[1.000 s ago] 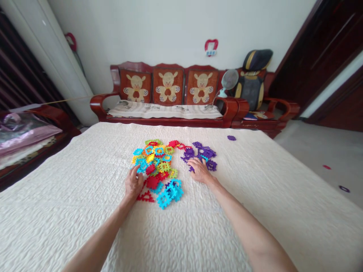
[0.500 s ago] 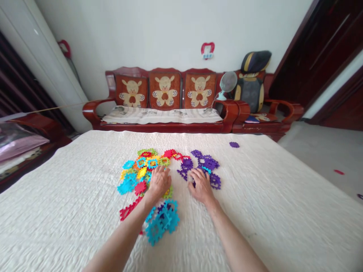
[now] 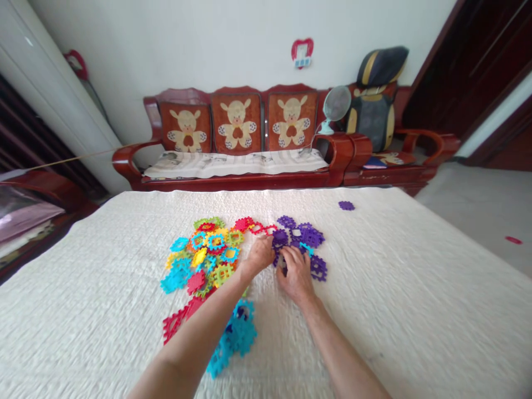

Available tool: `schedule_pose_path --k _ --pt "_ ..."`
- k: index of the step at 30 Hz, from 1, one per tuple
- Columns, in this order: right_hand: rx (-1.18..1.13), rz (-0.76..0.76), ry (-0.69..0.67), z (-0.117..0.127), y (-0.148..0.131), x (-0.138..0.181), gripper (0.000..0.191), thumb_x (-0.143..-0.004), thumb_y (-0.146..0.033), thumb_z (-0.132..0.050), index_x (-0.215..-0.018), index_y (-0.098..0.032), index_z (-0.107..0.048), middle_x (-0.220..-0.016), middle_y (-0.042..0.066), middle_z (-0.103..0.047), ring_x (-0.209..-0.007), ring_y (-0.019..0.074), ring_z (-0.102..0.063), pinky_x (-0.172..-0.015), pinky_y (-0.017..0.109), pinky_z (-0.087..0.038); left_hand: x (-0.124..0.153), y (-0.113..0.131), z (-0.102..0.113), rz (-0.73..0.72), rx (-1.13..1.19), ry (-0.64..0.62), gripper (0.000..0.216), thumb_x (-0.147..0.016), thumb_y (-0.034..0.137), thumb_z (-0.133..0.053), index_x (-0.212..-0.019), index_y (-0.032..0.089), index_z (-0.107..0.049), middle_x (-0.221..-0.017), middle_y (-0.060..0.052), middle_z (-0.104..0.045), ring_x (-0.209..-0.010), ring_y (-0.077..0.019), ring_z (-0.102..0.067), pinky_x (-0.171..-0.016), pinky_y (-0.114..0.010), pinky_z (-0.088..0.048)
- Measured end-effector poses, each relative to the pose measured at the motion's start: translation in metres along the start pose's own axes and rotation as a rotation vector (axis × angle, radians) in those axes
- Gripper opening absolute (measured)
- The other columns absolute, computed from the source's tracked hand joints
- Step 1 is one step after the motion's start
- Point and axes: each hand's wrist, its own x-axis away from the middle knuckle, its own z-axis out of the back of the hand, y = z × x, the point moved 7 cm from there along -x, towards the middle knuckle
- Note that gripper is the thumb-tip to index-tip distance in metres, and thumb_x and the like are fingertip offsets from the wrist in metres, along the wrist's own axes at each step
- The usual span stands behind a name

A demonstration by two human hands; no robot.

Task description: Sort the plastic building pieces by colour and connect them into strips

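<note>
Flat, tooth-edged plastic interlocking pieces lie on a cream quilted cover [image 3: 124, 310]. My left hand [image 3: 261, 253] is at the left edge of the purple pieces [image 3: 310, 235], its fingers closed at a purple interlocking piece [image 3: 280, 238]. Just to the right, my right hand [image 3: 296, 272] rests low over the purple group, fingers curved and apart, hiding some of it. A small turquoise piece [image 3: 306, 249] lies by its fingertips. Left of my hands spreads a mixed pile with yellow pieces [image 3: 199, 257], red pieces [image 3: 196, 282] and green pieces [image 3: 223, 274].
Turquoise pieces [image 3: 241, 335] lie beside my left forearm. A single purple piece [image 3: 346, 205] sits apart near the far right edge. Beyond are a wooden sofa [image 3: 233, 185] with bear cushions [image 3: 238, 124], a small fan [image 3: 336, 104] and an armchair [image 3: 374, 124]. A red piece [image 3: 513, 240] lies on the floor.
My left hand has moved right from the mixed pile to the purple pieces, uncovering green and turquoise ones. My right hand stays over the purple group. The view has shifted slightly.
</note>
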Motion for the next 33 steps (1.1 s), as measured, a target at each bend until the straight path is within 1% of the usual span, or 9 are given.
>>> schedule_pose_path --k 4,7,11,14,16,19,24,28,33 --pt "-0.043 0.001 0.065 0.005 0.002 0.001 0.041 -0.088 -0.028 -0.052 -0.127 -0.019 -0.061 -0.134 0.015 -0.062 -0.13 0.0319 -0.048 -0.111 0.051 -0.027 0.028 0.009 0.022 -0.056 0.058 0.022 0.047 -0.086 0.018 -0.05 -0.132 0.02 -0.058 -0.125 -0.013 -0.068 -0.117 -0.0244 -0.063 -0.102 -0.042 -0.052" --pt "-0.061 0.021 0.061 0.004 0.0 0.0 0.039 -0.088 -0.027 -0.051 -0.124 -0.018 -0.062 -0.132 0.014 -0.064 -0.129 0.0306 -0.049 -0.111 0.049 -0.027 0.088 0.018 0.045 -0.144 0.108 -0.015 0.045 -0.09 0.027 -0.052 -0.135 0.02 -0.057 -0.132 -0.015 -0.065 -0.124 -0.0266 -0.06 -0.106 -0.047 -0.05" --pt "-0.062 0.019 0.036 0.004 -0.001 -0.002 0.038 -0.087 -0.026 -0.051 -0.121 -0.016 -0.063 -0.13 0.015 -0.064 -0.127 0.0304 -0.05 -0.11 0.049 -0.028 0.179 0.034 0.054 -0.19 0.015 -0.196 0.057 -0.082 0.047 -0.068 -0.136 0.029 -0.057 -0.143 -0.012 -0.057 -0.138 -0.036 -0.047 -0.11 -0.059 -0.043" --pt "-0.053 0.025 0.018 0.003 -0.002 -0.002 0.037 -0.087 -0.025 -0.05 -0.121 -0.016 -0.064 -0.131 0.015 -0.064 -0.127 0.0305 -0.05 -0.11 0.049 -0.028 0.211 0.039 0.054 -0.208 -0.038 -0.253 0.056 -0.082 0.048 -0.07 -0.134 0.031 -0.059 -0.149 -0.011 -0.052 -0.143 -0.0388 -0.04 -0.111 -0.062 -0.039" --pt "-0.049 0.028 0.021 0.003 -0.001 -0.002 0.036 -0.087 -0.025 -0.049 -0.12 -0.017 -0.064 -0.13 0.014 -0.064 -0.126 0.0303 -0.05 -0.11 0.048 -0.028 0.209 0.036 0.054 -0.236 -0.053 -0.233 0.05 -0.087 0.046 -0.064 -0.133 0.028 -0.059 -0.149 -0.012 -0.051 -0.143 -0.0369 -0.04 -0.112 -0.06 -0.039" --pt "-0.048 0.039 0.041 0.002 0.001 -0.002 0.033 -0.087 -0.024 -0.05 -0.116 -0.017 -0.066 -0.128 0.014 -0.065 -0.125 0.0301 -0.051 -0.11 0.049 -0.029 0.178 0.021 0.055 -0.265 -0.089 -0.155 0.041 -0.093 0.04 -0.055 -0.129 0.021 -0.063 -0.144 -0.016 -0.055 -0.14 -0.0351 -0.044 -0.113 -0.057 -0.039" --pt "-0.033 0.091 0.096 0.0 0.004 -0.002 0.031 -0.085 -0.023 -0.053 -0.112 -0.017 -0.067 -0.125 0.014 -0.067 -0.124 0.0299 -0.052 -0.107 0.048 -0.032 0.118 -0.01 0.071 -0.1 -0.155 0.03 0.036 -0.095 0.033 -0.051 -0.124 0.017 -0.064 -0.138 -0.019 -0.058 -0.135 -0.0337 -0.05 -0.107 -0.054 -0.045" --pt "-0.021 0.127 0.146 0.0 0.003 -0.001 0.03 -0.084 -0.023 -0.055 -0.111 -0.017 -0.067 -0.122 0.012 -0.068 -0.121 0.0289 -0.054 -0.104 0.047 -0.034 0.128 -0.003 0.08 -0.071 -0.182 0.148 0.04 -0.097 0.038 -0.048 -0.13 0.02 -0.061 -0.142 -0.017 -0.056 -0.139 -0.0335 -0.045 -0.109 -0.055 -0.043" --pt "-0.01 0.139 0.16 0.002 0.0 -0.001 0.027 -0.085 -0.023 -0.054 -0.107 -0.016 -0.067 -0.12 0.013 -0.069 -0.119 0.0289 -0.055 -0.104 0.047 -0.034 0.148 -0.001 0.058 -0.078 -0.207 -0.017 0.036 -0.095 0.035 -0.053 -0.127 0.022 -0.063 -0.145 -0.015 -0.053 -0.141 -0.0346 -0.042 -0.109 -0.056 -0.042"
